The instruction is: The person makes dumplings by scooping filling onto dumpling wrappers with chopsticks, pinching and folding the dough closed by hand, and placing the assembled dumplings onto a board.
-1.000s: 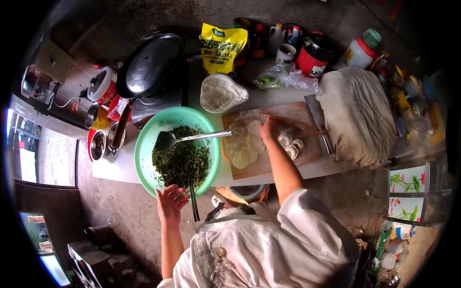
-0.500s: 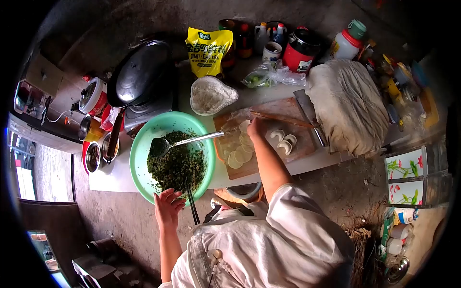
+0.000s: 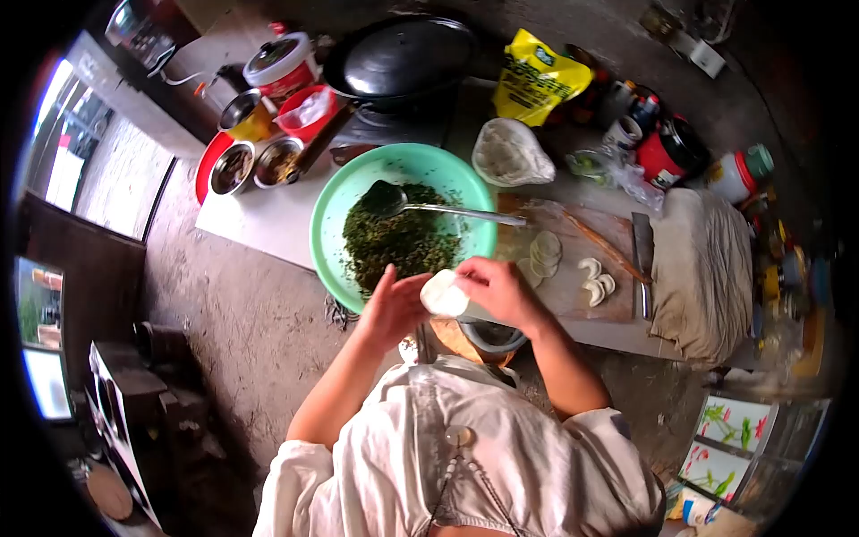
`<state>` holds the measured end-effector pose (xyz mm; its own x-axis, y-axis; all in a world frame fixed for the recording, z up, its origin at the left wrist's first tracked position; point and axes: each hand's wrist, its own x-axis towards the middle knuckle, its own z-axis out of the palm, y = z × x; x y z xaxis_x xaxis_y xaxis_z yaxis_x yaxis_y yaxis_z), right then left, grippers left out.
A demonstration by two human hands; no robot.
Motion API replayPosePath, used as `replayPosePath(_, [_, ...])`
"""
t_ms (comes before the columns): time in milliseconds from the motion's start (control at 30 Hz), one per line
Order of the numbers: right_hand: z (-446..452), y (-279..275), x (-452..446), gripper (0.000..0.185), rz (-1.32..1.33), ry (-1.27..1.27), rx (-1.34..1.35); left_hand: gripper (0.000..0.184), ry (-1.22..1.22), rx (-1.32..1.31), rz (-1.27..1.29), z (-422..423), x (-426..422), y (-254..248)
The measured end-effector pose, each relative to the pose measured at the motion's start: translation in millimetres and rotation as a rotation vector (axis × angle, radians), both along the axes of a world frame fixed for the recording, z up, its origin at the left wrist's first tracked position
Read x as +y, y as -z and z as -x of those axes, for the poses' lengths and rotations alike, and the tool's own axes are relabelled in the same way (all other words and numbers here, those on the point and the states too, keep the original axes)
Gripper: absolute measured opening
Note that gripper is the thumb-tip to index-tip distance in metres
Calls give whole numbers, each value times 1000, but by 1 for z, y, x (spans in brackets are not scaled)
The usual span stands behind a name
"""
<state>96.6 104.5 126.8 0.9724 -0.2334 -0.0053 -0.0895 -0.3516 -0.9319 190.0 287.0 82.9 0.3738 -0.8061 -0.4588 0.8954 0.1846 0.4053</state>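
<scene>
A round dough wrapper is between my hands, over the near rim of the green bowl. My right hand pinches its right side. My left hand is at its left edge, fingers apart, palm turned up. Chopped green filling fills the middle of the bowl, and a metal ladle rests in it with its handle over the right rim. On the wooden board lie more wrappers, several folded dumplings and a rolling pin.
A cleaver and a cloth-covered bundle are right of the board. Behind stand a flour bowl, a yellow bag, a red pot and a lidded black pan. Small bowls sit at the left.
The view has swung, shifting the table scene. My right hand has come from the board to the bowl with a wrapper, meeting my left hand. The chopsticks at the near rim no longer show.
</scene>
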Motion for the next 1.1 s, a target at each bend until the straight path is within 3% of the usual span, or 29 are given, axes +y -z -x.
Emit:
replayPosePath(67, [-11,1,32,15,-27,-32,-32,63,1,147,83,5,3,-6])
replayPosePath(167, [-20,13,43,9,184,29,-138,59,-36,208,180,4,18,-10])
replayPosePath(200, [-21,17,38,8,389,33,-200,54,-78,136,147,1,25,-7])
replayPosePath(300, [-10,31,34,22,543,-233,-12,40,-243,-39,31,-13,55,9])
replayPosePath(400, [-8,57,52,34,734,-454,-90,37,-390,-191,-137,-23,91,15])
replayPosePath(500, [-19,93,73,33,693,-428,-224,33,-423,-308,-244,-28,116,24])
replayPosePath(633, [-41,98,62,24,679,-460,-270,34,-481,-563,-480,-33,128,38])
replayPosePath(700, [-51,82,39,15,547,-355,-457,33,-409,-840,-698,-37,135,49])
replayPosePath(767, [-56,72,10,13,396,-138,-307,32,-413,-856,-747,-37,136,47])
replayPosePath(833, [-52,72,-14,16,-60,30,-75,31,-415,-875,-798,-38,136,46])
replayPosePath(967, [-48,84,-50,22,91,359,-40,30,-402,-866,-752,-39,133,45])
replayPosePath(1100, [-51,90,-38,24,17,467,12,31,-388,-606,-618,-41,127,57])
